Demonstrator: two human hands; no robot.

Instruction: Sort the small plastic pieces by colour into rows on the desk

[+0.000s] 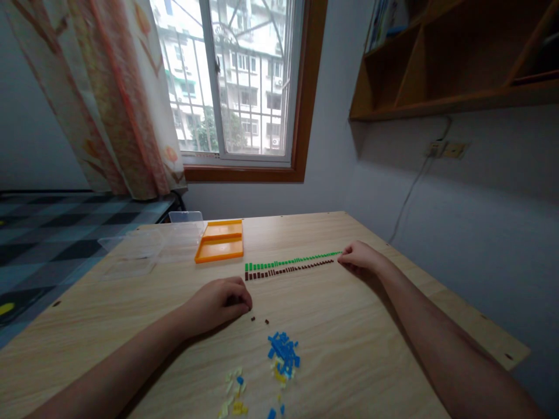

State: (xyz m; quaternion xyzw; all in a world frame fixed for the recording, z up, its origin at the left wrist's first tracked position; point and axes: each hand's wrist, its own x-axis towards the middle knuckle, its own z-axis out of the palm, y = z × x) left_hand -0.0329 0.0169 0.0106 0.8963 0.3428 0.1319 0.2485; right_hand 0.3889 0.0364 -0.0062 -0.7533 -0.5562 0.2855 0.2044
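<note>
green brick row, brown brick row just below, parallel, flat on tbl

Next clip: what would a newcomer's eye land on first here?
Two long neat rows of tiny bricks, the green row lying just behind the brown row, run across the middle of the wooden table. The right hand rests at their right end, and the left hand lies curled near two stray brown bricks. Nearer the camera sits a loose heap of blue bricks, and an orange tray lies at the back.

Daylight from the window leaves the room dim, shadows soft, edges bowed by wide-angle distortion
</note>
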